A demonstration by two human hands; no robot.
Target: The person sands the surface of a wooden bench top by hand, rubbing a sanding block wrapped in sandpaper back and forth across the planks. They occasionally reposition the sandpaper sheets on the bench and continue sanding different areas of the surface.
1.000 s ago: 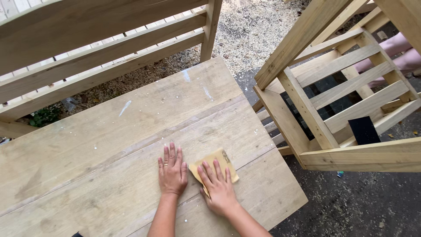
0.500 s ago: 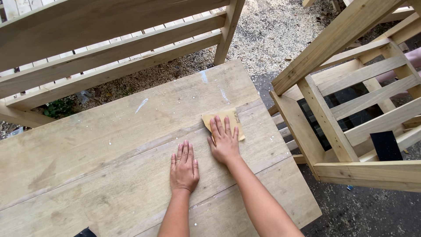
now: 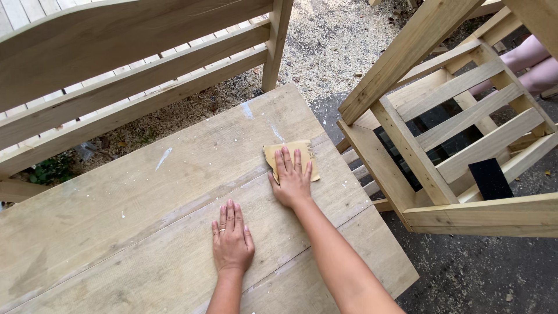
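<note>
My right hand (image 3: 290,177) lies flat, fingers spread, pressing a tan sheet of sandpaper (image 3: 273,154) against the pale wooden tabletop (image 3: 128,221), near the table's far right side. My left hand (image 3: 232,239) rests palm down on the bare boards closer to me, a ring on one finger, holding nothing. The sandpaper's near part is hidden under my right palm.
A slatted wooden frame (image 3: 442,145) stands tilted just right of the table. A wooden bench or railing (image 3: 133,81) runs along the far left. Sawdust (image 3: 337,46) covers the ground beyond. A person's legs (image 3: 529,64) show at the upper right.
My right hand slid the sandpaper away from me across the boards, from beside my left hand to well beyond it. My left hand stayed flat in place.
</note>
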